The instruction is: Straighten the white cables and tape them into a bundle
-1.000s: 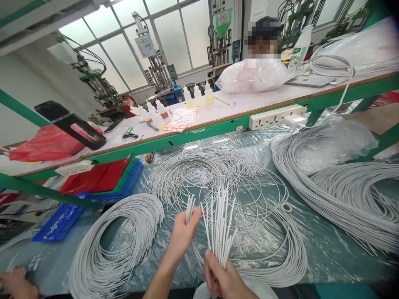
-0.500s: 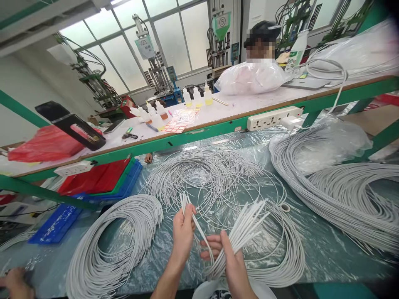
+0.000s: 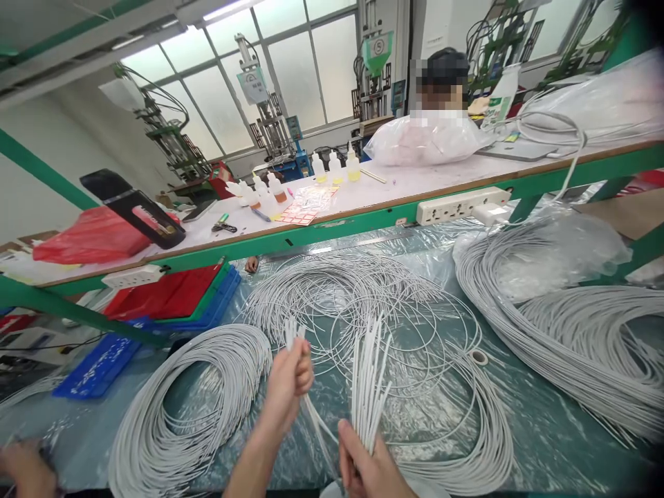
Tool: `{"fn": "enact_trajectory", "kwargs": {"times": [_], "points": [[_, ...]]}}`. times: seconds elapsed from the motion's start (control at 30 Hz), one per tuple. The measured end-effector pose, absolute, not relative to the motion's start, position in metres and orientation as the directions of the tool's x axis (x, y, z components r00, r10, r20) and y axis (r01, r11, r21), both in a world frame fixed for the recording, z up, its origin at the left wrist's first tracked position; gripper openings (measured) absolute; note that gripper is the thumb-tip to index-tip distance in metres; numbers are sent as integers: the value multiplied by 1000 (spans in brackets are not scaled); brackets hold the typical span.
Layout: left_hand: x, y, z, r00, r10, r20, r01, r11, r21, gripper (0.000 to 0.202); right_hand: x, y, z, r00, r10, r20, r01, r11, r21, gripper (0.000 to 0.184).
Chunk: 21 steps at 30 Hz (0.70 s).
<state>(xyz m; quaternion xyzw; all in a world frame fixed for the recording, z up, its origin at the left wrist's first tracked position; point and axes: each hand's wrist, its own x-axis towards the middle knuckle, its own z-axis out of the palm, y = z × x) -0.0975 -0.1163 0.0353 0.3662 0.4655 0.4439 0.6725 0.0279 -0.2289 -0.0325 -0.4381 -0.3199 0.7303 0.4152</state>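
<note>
- The table (image 3: pixel 544 422), covered in clear plastic sheet, runs out ahead of both hands; a green-edged shelf crosses above it on the far side, with a white power strip (image 3: pixel 461 205) on its front edge.
- Well to the right of the hands lies the biggest heap of grey cable (image 3: pixel 565 325), partly under a crumpled plastic bag. Straight ahead of the hands is a loose, spread tangle of cable loops (image 3: pixel 357 290). Just left of the left hand sits a tidier wound coil (image 3: pixel 181 408).
- Beyond that coil, stacked red and blue trays (image 3: pixel 171 297) sit under the shelf; a co-worker's hand (image 3: pixel 23 467) shows at the far left edge, apart from the person's own.
- The right hand (image 3: pixel 366 470) is closed around a bunch of cable ends (image 3: pixel 368 377), near the body at the bottom of the view. Half a second ago this bunch fanned out tilted to the right and the right fingers reached toward the left hand; now the bunch stands nearly upright again and the hand has drawn back down.
- The left hand (image 3: pixel 288 380) is closed in a fist on a smaller bunch of ends (image 3: pixel 291 333) that stick up above it. It has shifted a little left and away from the right hand, so the two are now apart, with a few strands running between them.
- Judging by this, one end has likely just passed from the larger bunch to the smaller, and the sorting goes on one cable at a time.
</note>
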Motion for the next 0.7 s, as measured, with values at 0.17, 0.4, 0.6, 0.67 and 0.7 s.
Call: {"fn": "enact_trajectory", "kwargs": {"times": [0.17,0.4,0.6,0.67,0.7], "points": [[-72,-128,26,297,895,-334,-63,367,928,46,25,-234,-37,-321,864,-389,-230,-469,-852,65],[-68,-127,28,322,887,-332,-57,368,928,42,31,-231,-32,-389,789,-475,-209,-578,-789,68],[-70,-127,24,283,901,-328,-169,384,908,43,32,-226,-26,-411,826,-385,-240,-506,-829,75],[-70,-127,23,284,903,-321,-180,379,908,43,32,-227,-27,-406,832,-379,-266,-504,-822,75],[-71,-127,23,286,903,-320,-175,378,909,43,33,-228,-27,-410,828,-384,-262,-510,-820,75]]}}
